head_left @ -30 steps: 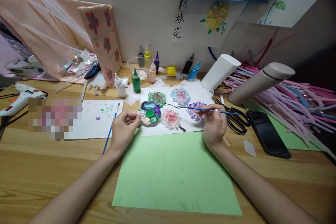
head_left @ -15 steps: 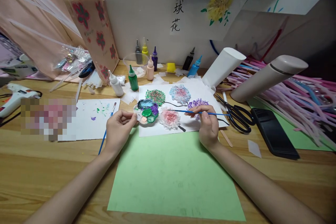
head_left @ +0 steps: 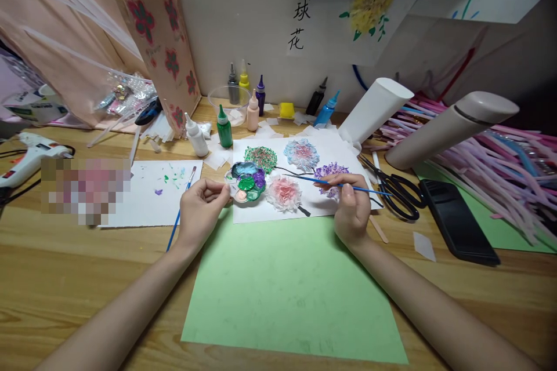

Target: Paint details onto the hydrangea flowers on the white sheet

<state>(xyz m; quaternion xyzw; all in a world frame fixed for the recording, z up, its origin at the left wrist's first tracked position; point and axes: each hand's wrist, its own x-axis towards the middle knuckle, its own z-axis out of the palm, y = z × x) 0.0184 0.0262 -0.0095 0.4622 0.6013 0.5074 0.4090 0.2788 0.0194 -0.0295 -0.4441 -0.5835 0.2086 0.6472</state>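
Note:
My left hand (head_left: 203,206) pinches the edge of a small paint palette (head_left: 246,184) with green, purple, blue-grey and peach paint in it. A thin blue paintbrush (head_left: 322,181) is held in my right hand (head_left: 351,206), its tip pointing left, close to the palette's right side. Beneath both lies a white sheet (head_left: 255,214) with raised paper flowers: a green one (head_left: 261,157), a light blue one (head_left: 301,154), a pink one (head_left: 284,193) and a purple one (head_left: 329,172), partly behind my right fingers. Black painted stems run between them.
Green paper (head_left: 291,284) lies in front. Scissors (head_left: 400,197), a phone (head_left: 459,220) and a grey flask (head_left: 452,127) stand or lie right. Paint bottles (head_left: 224,127) line the back. At left are a glue gun (head_left: 35,159), a paint-spotted sheet (head_left: 152,208) and another brush (head_left: 174,232).
The brush tip has shifted slightly up and right, off the pink flower's upper edge. The whole view has moved a little; both hands keep their grip.

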